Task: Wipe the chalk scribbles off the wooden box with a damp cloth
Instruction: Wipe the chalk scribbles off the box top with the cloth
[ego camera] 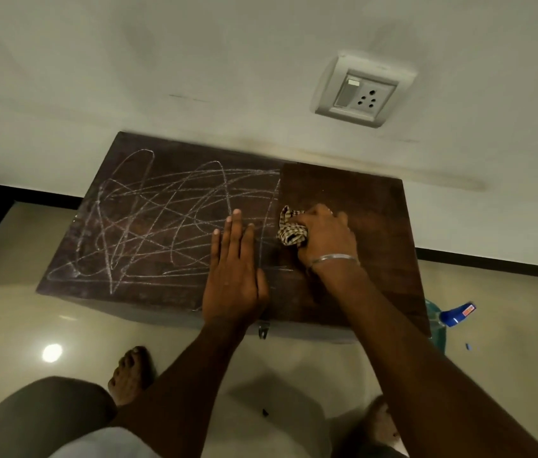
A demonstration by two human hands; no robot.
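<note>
step: wiping, right third clean | my right hand [323,234] clenches cloth [290,228] | left hand [232,272] flat, spread on box [376,206] | next: sweep left over scribbles [161,213]

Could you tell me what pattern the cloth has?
The cloth is checked, cream with dark lines, seen in the head view.

The right hand [323,236] covers most of the cloth [290,228]; box [376,209] hides bottle [439,325].

The left hand [232,276] lay flat, palm down, fingers straight and together. The right hand [325,238] was curled into a tight grip, a bangle circling its wrist.
</note>
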